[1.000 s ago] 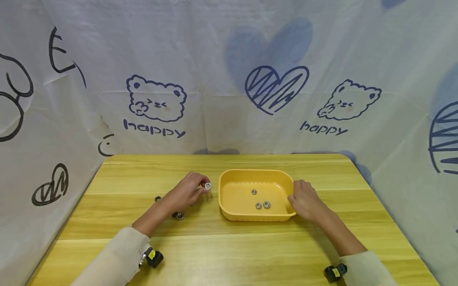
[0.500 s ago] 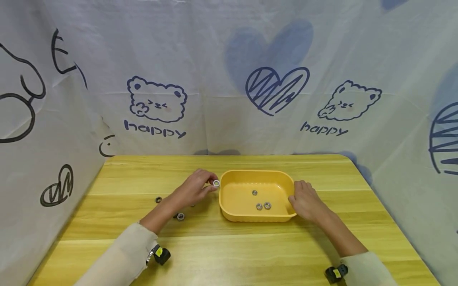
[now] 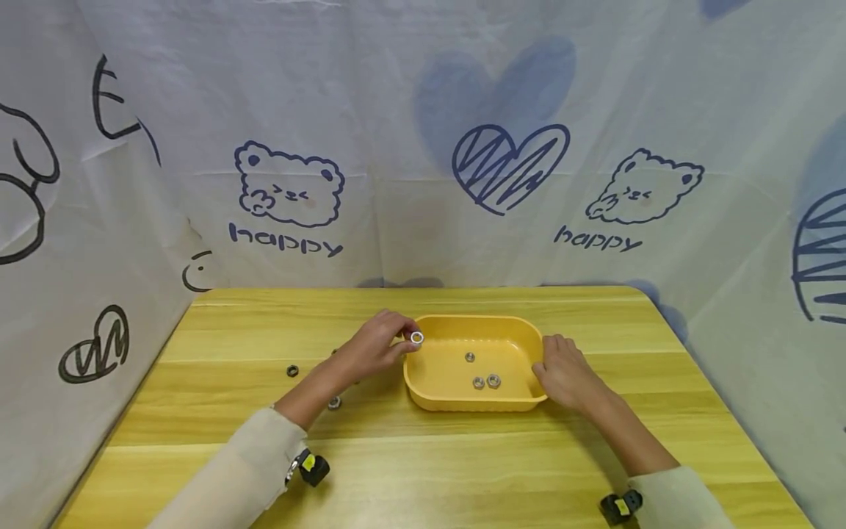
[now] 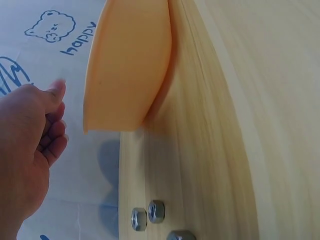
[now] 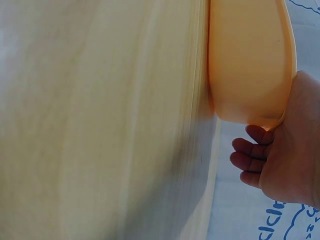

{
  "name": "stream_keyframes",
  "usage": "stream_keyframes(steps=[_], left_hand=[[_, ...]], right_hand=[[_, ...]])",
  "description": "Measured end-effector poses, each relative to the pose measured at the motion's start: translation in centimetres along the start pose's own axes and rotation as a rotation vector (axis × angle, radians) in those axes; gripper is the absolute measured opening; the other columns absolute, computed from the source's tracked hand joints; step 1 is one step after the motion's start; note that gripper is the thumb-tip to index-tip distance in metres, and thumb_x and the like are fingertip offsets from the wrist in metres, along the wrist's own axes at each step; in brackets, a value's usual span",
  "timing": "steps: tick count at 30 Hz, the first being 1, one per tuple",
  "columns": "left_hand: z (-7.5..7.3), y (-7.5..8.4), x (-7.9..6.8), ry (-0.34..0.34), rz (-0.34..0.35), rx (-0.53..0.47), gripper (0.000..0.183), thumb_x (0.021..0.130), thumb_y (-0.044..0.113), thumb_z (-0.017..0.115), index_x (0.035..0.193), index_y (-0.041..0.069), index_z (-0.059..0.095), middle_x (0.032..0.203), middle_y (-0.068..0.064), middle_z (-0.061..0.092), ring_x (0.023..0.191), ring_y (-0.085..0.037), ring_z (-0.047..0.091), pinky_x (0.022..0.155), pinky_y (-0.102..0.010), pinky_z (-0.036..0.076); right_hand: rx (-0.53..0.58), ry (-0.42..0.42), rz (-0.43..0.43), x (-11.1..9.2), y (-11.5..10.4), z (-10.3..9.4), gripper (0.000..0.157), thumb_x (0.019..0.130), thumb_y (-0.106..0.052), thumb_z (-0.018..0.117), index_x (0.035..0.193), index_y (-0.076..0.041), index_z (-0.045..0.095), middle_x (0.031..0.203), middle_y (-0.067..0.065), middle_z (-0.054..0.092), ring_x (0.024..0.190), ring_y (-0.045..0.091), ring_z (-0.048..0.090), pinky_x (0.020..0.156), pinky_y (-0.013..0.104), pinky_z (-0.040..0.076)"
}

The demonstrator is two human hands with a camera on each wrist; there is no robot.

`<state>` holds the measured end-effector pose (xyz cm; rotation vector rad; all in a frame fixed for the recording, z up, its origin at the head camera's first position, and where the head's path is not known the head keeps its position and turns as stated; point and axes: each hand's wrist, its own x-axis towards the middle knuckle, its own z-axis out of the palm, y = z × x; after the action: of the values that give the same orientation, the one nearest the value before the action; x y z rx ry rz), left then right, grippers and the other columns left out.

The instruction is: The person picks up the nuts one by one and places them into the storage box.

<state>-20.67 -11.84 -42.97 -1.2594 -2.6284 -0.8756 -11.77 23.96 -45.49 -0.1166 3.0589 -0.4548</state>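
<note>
My left hand point(image 3: 380, 343) pinches a metal hex nut point(image 3: 416, 337) between thumb and fingers, over the left rim of a yellow plastic tray point(image 3: 472, 403). In the left wrist view the same hand point(image 4: 30, 135) is raised beside the tray wall point(image 4: 127, 65), its nut hidden. At the tray's right end my right hand point(image 3: 568, 371) grips the rim, thumb inside. The right wrist view shows that hand's curled fingers point(image 5: 250, 160) outside the wall. Lying on the tray floor are three nuts, one farther back point(image 3: 470, 357) and a pair point(image 3: 493, 381) nearer the front.
Left of the tray, more nuts lie on the wooden table point(image 3: 463, 470): a dark nut point(image 3: 293, 371), a silver nut point(image 3: 334, 402) and others partly covered by the left arm. A white printed cloth point(image 3: 410, 220) hangs behind the table and at both sides.
My left hand has moved right with the nut, from beside the tray to over its left rim. The right hand has kept its grip and stayed in place.
</note>
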Motion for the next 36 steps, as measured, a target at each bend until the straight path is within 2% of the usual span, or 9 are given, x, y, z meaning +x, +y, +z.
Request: stream_keyframes(steps=[6,16,22,26,30,36], left_hand=[[0.4,0.5,0.7,-0.02,-0.025,-0.016,0.024,0.097,0.022,0.073,0.114,0.004,0.072,0.104,-0.005,0.074,0.097,-0.018,0.062,0.088,-0.035,0.056],[1.0,1.2,1.4,-0.049,-0.061,-0.039,0.027,0.097,0.023,0.074,0.117,0.005,0.072,0.105,-0.004,0.073,0.098,-0.016,0.062,0.087,-0.032,0.057],[1.4,1.5,2.1,-0.039,-0.019,-0.047,0.025,0.096,0.022,0.075,0.115,0.005,0.073,0.104,-0.003,0.074,0.096,-0.015,0.063,0.086,-0.03,0.056],[2.0,1.9,2.6,-0.053,0.01,-0.035,0.022,0.095,0.02,0.076,0.11,0.004,0.074,0.1,-0.004,0.075,0.094,-0.016,0.064,0.084,-0.028,0.055],[2.7,2.2,3.0,-0.077,0.016,-0.026,0.02,0.095,0.02,0.075,0.108,0.005,0.075,0.099,-0.004,0.076,0.092,-0.016,0.064,0.083,-0.029,0.055],[3.3,2.8,3.6,-0.123,0.016,-0.031,0.018,0.096,0.019,0.075,0.108,0.006,0.076,0.1,-0.004,0.076,0.093,-0.017,0.065,0.085,-0.031,0.055]], right_hand=[[-0.001,0.0,0.0,-0.1,0.2,0.1,0.045,0.102,-0.017,0.045,0.131,0.017,0.045,0.122,0.029,0.053,0.112,0.042,0.049,0.095,0.057,0.043],[0.018,-0.003,-0.007,0.0,-0.1,0.2,0.042,0.101,-0.018,0.047,0.128,0.015,0.046,0.117,0.025,0.053,0.106,0.038,0.047,0.09,0.052,0.042],[0.018,0.02,-0.013,0.1,-0.4,-0.1,0.04,0.101,-0.016,0.047,0.125,0.015,0.048,0.112,0.024,0.054,0.104,0.038,0.048,0.088,0.052,0.042],[0.011,0.009,-0.007,0.0,-0.3,-0.2,0.042,0.101,-0.016,0.045,0.127,0.017,0.046,0.115,0.026,0.053,0.108,0.041,0.049,0.09,0.054,0.043],[0.018,0.002,-0.008,0.0,-0.2,-0.2,0.044,0.101,-0.016,0.045,0.129,0.018,0.045,0.117,0.028,0.053,0.109,0.042,0.049,0.091,0.054,0.043],[0.008,0.009,-0.008,0.0,0.0,-0.1,0.041,0.101,-0.016,0.046,0.127,0.017,0.046,0.111,0.025,0.054,0.104,0.038,0.048,0.088,0.052,0.042]])
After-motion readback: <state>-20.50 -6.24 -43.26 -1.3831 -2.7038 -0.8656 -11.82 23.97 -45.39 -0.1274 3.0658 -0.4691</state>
